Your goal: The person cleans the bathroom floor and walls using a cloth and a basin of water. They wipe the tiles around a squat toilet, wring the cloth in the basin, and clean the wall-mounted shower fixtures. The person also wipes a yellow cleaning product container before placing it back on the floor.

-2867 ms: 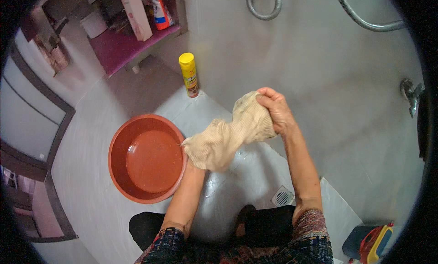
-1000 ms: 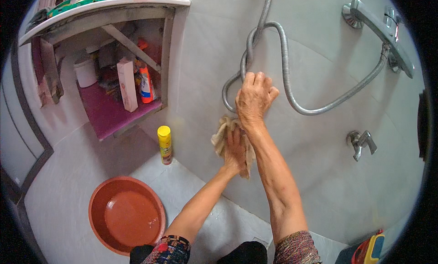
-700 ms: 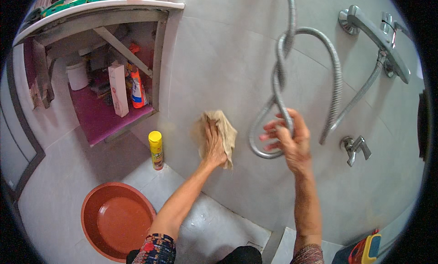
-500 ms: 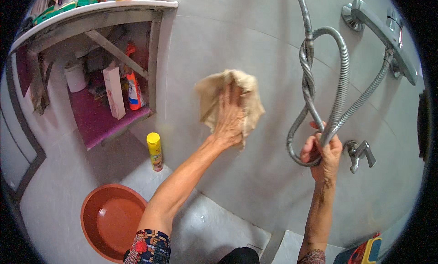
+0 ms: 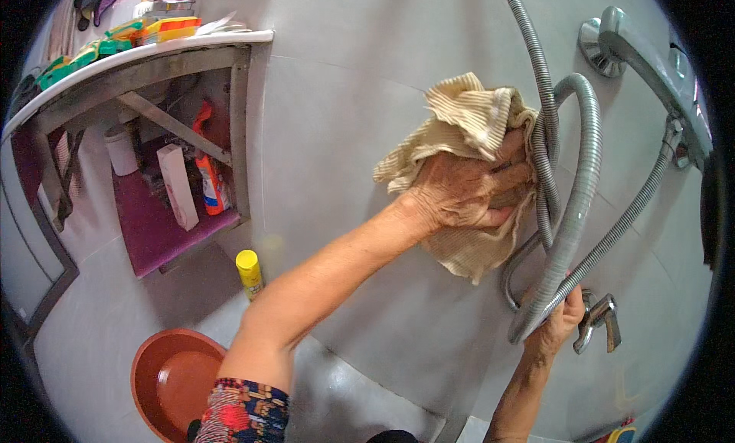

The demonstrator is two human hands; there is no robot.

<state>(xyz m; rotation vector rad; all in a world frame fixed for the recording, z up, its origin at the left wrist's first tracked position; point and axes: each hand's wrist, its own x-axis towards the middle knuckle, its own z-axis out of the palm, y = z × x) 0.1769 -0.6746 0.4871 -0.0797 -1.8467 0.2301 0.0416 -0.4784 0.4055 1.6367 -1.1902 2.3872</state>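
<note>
My left hand (image 5: 455, 186) presses a beige ribbed cloth (image 5: 473, 251) against the grey tiled wall. Its fingers curve over the cloth, whose upper part is bunched above them and touches or nearly touches the metal hose. Lower right, my right hand (image 5: 559, 324) is closed round the looped silver shower hose (image 5: 588, 152), with part of the fingers hidden behind the coils. The hose's lower end runs up to a chrome shower mixer (image 5: 651, 79) on the wall. Close beside my right hand is a small chrome tap (image 5: 601, 322).
On the left, a white-topped shelf (image 5: 161, 52) carries sponges and packets. Under it, a purple shelf (image 5: 142, 232) holds an orange spray bottle (image 5: 213, 186), a pale box (image 5: 178, 186) and a white cup (image 5: 120, 150). A yellow-capped can (image 5: 249, 271) and a brown basin (image 5: 180, 382) stand below.
My left hand has slid the cloth rightward along the wall, up to the hose. My right hand has lowered slightly with the hose loops still in it. The view has shifted a little.
</note>
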